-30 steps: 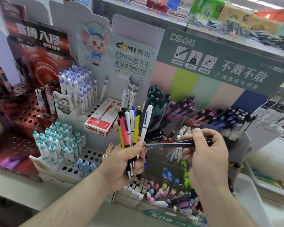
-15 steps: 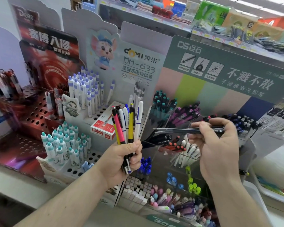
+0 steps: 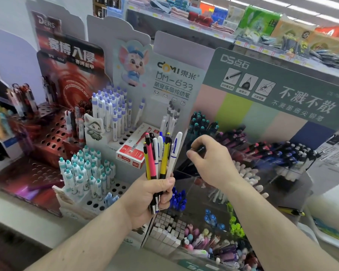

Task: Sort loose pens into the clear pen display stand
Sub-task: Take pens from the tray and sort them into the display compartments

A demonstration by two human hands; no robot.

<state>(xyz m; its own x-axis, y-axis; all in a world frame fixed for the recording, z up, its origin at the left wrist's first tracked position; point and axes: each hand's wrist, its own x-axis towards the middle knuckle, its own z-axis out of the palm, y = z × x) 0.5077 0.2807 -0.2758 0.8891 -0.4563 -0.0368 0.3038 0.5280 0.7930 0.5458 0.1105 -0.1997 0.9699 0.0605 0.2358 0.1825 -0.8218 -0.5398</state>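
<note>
Pens in clear stand, sorted by colour

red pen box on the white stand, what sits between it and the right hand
In the head view, the fanned bunch of pens gripped in the left hand stands between the red pen box and the right hand.

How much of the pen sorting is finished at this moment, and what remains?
Done: the clear display stand already holds many sorted pens. In hand: the right hand grips a dark pen over the stand's upper left compartments, not yet released. Left: the left hand holds a bundle of loose pens, pink, yellow and white among them.
</note>
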